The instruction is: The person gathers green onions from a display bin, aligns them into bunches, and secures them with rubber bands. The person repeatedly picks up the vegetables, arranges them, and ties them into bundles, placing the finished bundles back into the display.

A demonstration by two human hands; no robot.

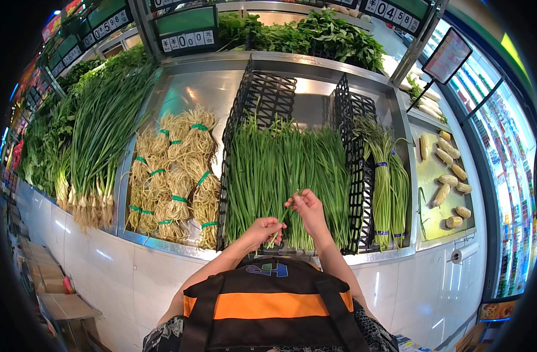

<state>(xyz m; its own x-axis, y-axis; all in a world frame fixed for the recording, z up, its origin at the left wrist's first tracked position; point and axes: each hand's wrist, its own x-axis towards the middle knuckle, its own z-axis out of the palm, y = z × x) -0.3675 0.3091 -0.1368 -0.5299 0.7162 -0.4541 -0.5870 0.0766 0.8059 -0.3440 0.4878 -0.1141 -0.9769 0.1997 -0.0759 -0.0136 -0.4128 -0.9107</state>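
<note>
A wide bed of green Chinese chives (pixel 277 163) lies before me, stalk ends towards me. My left hand (pixel 261 232) pinches the pale lower end of a thin green stalk (pixel 287 213) at the bed's front edge. Further up and to the right, my right hand (pixel 308 209) holds the same stalk near its other end, between thumb and fingers. Whether it is one stalk or more I cannot tell. Black plastic mesh dividers (pixel 235 141) stand on both sides of the chives.
Left of the chives lie root bundles (pixel 180 171) tied with green bands, then long scallions (pixel 105 127). Banded long green stems (pixel 382 202) and wrapped corn cobs (pixel 448 179) are to the right. Leafy greens (pixel 294 37) and price signs (pixel 187 41) are behind. A metal rim (pixel 171 251) borders the display.
</note>
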